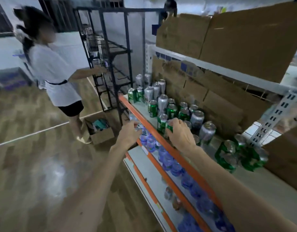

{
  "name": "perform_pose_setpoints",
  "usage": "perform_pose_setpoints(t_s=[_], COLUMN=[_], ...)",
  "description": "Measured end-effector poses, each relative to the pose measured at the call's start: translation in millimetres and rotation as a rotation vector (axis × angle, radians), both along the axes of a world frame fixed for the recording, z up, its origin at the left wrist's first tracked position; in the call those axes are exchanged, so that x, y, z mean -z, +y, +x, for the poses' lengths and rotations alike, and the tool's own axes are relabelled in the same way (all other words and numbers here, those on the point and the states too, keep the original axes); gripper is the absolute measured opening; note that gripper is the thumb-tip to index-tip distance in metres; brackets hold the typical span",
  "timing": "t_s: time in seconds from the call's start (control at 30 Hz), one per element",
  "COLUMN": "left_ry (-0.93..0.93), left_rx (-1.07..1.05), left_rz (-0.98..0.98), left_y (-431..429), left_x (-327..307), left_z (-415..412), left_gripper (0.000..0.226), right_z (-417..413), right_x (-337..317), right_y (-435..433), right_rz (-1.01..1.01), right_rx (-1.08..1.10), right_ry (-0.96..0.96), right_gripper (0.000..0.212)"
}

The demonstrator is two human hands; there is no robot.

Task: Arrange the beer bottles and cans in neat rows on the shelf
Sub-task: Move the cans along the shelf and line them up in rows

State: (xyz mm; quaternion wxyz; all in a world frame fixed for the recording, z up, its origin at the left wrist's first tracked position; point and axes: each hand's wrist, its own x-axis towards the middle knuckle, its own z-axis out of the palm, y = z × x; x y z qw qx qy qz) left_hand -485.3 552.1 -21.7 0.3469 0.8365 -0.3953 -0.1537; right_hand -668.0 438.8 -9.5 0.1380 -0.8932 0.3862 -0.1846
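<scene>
Head view, drinks shelf, entry as follows.

Right hand (181, 136): yours, fingers curled over the top of a green can (169, 127). That can stands upright on the shelf (269, 190), just behind the orange rail (127, 104), close beside a neighbouring green can (161, 124) at its 9 o'clock.

Left hand (129, 135): at 9 o'clock of the right hand, on the rail's outer side. Its fingers are bent near something pale and blurred — whether they hold anything cannot be told.

Green cans (172, 111): loose cluster at 12 o'clock of the gripped can, in no clear rows.

Silver cans (154, 91): taller, grouped at the far end, 11 o'clock. Further silver cans (207, 131) stand at 3 o'clock of your right hand, mixed with the green.

Wrapped green pack (236, 156): at 4 o'clock, near the shelf upright.

Beer bottles: none made out.

Water bottles (167, 159): lower tier, 6 o'clock, likely no part of this job.

Handling note, as a judgement: the step in hand is setting the gripped can into a front row. Lift it straight up before you shift it, since the cans around it stand close and would likely tip. Seat it flush along the rail and let green join green — silver seems to belong at the back. Steady the neighbouring can with your left hand if it is free.
</scene>
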Motion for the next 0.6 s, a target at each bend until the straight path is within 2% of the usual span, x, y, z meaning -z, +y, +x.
perform_pose_setpoints(t_s=[0.4,0.6], left_ry=[-0.048,-0.078], left_rx=[0.217,0.329], left_rz=[0.060,0.087], left_y=[-148.3,-204.2], left_x=[-9.0,-12.7], left_z=[86.6,114.8], left_gripper=[0.047,0.045], right_z=[98.0,113.1], right_x=[22.3,22.7], right_y=[-129.3,-168.7], right_rz=[0.114,0.088], right_rx=[0.180,0.268], right_ry=[-0.025,-0.065], right_gripper=[0.034,0.020])
